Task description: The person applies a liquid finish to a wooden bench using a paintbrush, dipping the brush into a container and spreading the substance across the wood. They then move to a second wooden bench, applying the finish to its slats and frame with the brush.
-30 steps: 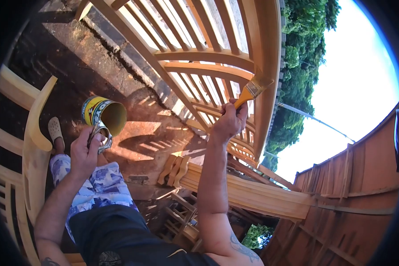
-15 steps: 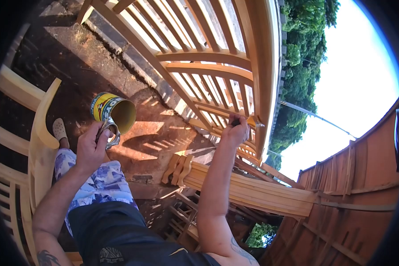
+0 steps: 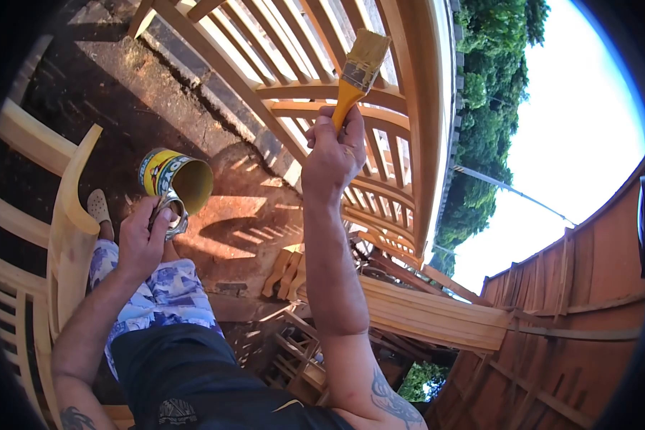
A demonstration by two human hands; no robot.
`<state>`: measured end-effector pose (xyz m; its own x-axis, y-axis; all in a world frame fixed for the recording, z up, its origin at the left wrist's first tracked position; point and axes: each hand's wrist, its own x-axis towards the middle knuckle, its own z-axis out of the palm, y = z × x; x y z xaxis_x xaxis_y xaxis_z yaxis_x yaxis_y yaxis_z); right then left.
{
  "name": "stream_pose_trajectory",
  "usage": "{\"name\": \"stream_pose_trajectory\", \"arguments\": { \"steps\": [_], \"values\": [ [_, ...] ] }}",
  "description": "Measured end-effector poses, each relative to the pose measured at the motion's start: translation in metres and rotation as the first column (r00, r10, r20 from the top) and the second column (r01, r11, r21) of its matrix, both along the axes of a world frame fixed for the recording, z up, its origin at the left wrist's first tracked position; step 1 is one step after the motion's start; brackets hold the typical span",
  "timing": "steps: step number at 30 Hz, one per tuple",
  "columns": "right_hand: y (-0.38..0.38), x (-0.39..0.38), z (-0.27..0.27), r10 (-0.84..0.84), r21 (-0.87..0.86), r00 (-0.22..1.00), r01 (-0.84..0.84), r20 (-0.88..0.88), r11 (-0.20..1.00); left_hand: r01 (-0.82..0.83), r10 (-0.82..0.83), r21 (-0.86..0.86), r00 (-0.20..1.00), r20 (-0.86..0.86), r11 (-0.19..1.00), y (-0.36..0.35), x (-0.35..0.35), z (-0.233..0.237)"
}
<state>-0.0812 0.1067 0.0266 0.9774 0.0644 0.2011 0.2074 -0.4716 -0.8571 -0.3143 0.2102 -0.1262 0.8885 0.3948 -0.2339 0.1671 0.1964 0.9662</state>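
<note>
My left hand point(image 3: 142, 236) is closed around a metal handle at the side of a yellow labelled can point(image 3: 166, 174), whose mouth tips to the right. The can's inside wall is coated yellowish. Raised in front of the slatted wooden frame, my right hand point(image 3: 335, 154) grips a paintbrush point(image 3: 358, 75) by its yellow handle. Its wide bristles point up, pale with finish. Behind the brush stands the slatted wooden bench back point(image 3: 330, 92), with curved rails and a thick top rail to the right.
Another wooden piece with a curved arm point(image 3: 73, 193) stands close on my left. Long stacked boards point(image 3: 423, 312) lie to the right, below the bench back. A reddish wooden wall point(image 3: 552, 337) rises at far right. My foot in a light clog point(image 3: 98, 206) is on the stained floor.
My right hand has moved up and left from the thick rail, turning the paintbrush so its bristles point upward. The can in my left hand has shifted slightly left.
</note>
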Motion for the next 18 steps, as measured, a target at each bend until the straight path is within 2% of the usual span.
{"name": "stream_pose_trajectory", "arguments": {
  "steps": [2,4,6,8,10,13,15,18],
  "values": [
    [-0.041,0.014,0.009,-0.077,-0.007,0.994,0.076,-0.079,0.997,0.004,-0.004,-0.009,1.0,-0.001,1.0,0.001,0.0,0.001],
    [-0.108,0.035,0.014,-0.231,0.061,0.972,0.233,-0.03,0.971,0.006,-0.006,-0.011,1.0,-0.003,1.0,0.001,-0.001,0.003],
    [-0.16,0.035,0.015,-0.321,0.111,0.947,0.317,0.021,0.942,0.012,-0.012,-0.016,1.0,0.0,1.0,0.001,0.0,0.007],
    [-0.215,0.033,0.007,-0.455,0.139,0.89,0.453,-0.016,0.881,0.016,-0.015,-0.029,1.0,0.001,0.999,0.004,0.001,0.009],
    [-0.263,0.035,-0.007,-0.645,0.266,0.755,0.65,-0.119,0.712,-0.001,0.001,-0.023,1.0,0.012,1.0,0.005,0.001,0.008],
    [-0.258,0.041,-0.013,-0.776,0.39,0.615,0.754,-0.139,0.528,-0.018,0.019,-0.003,1.0,0.021,1.0,0.008,-0.001,0.012],
    [-0.227,0.055,-0.016,-0.664,0.371,0.741,0.646,-0.096,0.667,-0.031,0.031,0.001,0.999,0.027,1.0,0.012,-0.002,0.007],
    [-0.116,0.061,-0.003,-0.529,0.304,0.848,0.511,-0.027,0.804,-0.036,0.036,0.009,0.999,0.021,0.999,0.012,-0.005,0.007]
  ]
}}
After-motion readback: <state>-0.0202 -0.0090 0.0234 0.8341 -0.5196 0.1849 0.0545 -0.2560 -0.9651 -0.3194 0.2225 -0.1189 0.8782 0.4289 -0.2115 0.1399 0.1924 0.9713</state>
